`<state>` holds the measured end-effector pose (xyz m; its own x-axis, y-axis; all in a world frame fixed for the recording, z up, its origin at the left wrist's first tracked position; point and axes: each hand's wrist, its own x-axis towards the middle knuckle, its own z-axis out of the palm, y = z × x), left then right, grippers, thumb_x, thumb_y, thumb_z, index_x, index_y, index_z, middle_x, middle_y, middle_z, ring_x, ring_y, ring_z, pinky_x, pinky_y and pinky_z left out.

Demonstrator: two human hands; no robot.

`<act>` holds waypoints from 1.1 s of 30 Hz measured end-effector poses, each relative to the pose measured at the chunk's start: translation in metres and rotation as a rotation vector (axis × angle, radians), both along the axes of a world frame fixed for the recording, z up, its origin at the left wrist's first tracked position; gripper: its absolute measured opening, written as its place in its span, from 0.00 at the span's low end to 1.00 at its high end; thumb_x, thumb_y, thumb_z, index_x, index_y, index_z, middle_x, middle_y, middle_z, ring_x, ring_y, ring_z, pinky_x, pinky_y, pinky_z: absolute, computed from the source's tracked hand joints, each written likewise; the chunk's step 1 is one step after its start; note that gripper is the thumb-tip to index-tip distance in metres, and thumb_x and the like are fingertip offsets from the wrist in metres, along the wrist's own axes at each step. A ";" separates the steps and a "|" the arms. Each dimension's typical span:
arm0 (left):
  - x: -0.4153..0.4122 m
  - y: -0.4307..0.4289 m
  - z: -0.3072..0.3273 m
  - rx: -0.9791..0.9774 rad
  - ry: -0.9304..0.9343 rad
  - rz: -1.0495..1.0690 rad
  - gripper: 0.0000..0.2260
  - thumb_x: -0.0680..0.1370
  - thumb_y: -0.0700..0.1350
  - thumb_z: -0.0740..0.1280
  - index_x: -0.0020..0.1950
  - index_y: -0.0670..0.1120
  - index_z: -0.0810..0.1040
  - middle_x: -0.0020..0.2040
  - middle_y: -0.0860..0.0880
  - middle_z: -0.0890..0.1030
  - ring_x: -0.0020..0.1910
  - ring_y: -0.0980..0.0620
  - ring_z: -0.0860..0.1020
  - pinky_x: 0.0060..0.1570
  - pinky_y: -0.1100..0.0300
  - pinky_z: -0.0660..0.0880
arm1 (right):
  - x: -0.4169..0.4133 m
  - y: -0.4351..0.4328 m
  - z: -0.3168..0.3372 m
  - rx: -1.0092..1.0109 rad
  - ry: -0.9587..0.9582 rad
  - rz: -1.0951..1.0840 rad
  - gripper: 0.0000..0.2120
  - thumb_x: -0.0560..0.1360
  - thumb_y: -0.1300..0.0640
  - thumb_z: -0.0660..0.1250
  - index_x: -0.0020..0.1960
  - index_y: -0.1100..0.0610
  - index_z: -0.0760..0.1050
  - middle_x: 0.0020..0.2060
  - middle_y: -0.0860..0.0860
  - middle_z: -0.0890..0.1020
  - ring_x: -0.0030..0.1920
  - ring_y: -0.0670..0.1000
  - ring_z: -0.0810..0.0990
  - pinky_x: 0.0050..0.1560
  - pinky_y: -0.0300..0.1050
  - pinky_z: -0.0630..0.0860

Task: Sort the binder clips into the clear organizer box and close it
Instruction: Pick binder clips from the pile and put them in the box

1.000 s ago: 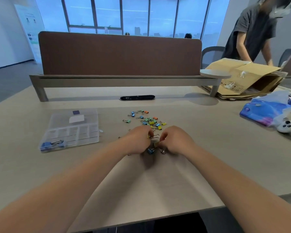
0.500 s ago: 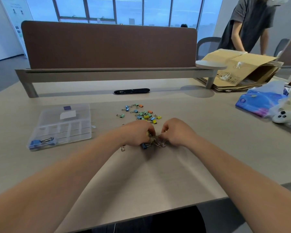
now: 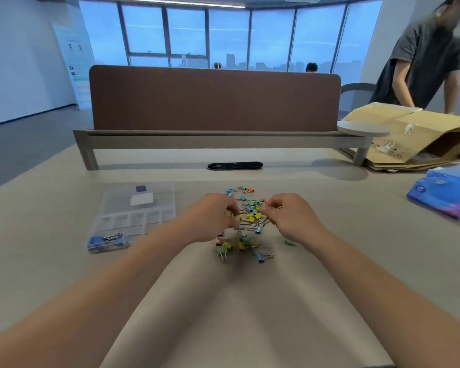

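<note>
Small binder clips (image 3: 251, 215) in yellow, green, blue and orange, each with thin wire handles, are strewn in a loose heap at the middle of the desk (image 3: 223, 314). Both hands are set in the heap, slightly apart, with fingers curled. A yellow clip is pinched by the left hand (image 3: 210, 219); whether anything is gripped by the right hand (image 3: 290, 220) cannot be told. The clear organizer box (image 3: 133, 216), flat, rectangular and divided into small compartments, is placed just left of the heap. One larger blue clip (image 3: 96, 240) is seen in its near-left compartment. The desk surface is matte beige. A brown partition (image 3: 213, 99) with rounded corners is mounted along the far edge, and tall windows (image 3: 229, 33) are seen behind it.
</note>
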<state>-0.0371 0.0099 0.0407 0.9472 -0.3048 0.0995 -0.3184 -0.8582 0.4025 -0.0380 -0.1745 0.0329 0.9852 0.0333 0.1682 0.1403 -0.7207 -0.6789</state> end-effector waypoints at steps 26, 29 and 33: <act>-0.007 0.239 -0.001 -0.010 0.041 0.425 0.11 0.75 0.50 0.72 0.55 0.49 0.81 0.47 0.53 0.80 0.43 0.53 0.76 0.39 0.63 0.69 | 0.057 0.237 -0.013 0.050 0.082 0.344 0.06 0.74 0.63 0.66 0.46 0.55 0.79 0.42 0.51 0.82 0.34 0.49 0.75 0.34 0.41 0.71; -0.010 0.243 -0.004 0.006 0.064 0.398 0.10 0.75 0.50 0.71 0.55 0.50 0.81 0.46 0.54 0.79 0.42 0.54 0.76 0.35 0.66 0.68 | 0.058 0.243 -0.017 0.053 0.081 0.346 0.06 0.74 0.63 0.66 0.46 0.54 0.79 0.41 0.50 0.83 0.36 0.48 0.76 0.33 0.40 0.69; -0.011 0.246 -0.008 0.022 0.092 0.399 0.11 0.75 0.49 0.71 0.56 0.50 0.81 0.46 0.54 0.78 0.42 0.55 0.75 0.35 0.66 0.67 | 0.057 0.249 -0.018 0.032 0.069 0.352 0.04 0.75 0.61 0.68 0.45 0.53 0.78 0.41 0.48 0.81 0.41 0.48 0.78 0.37 0.39 0.71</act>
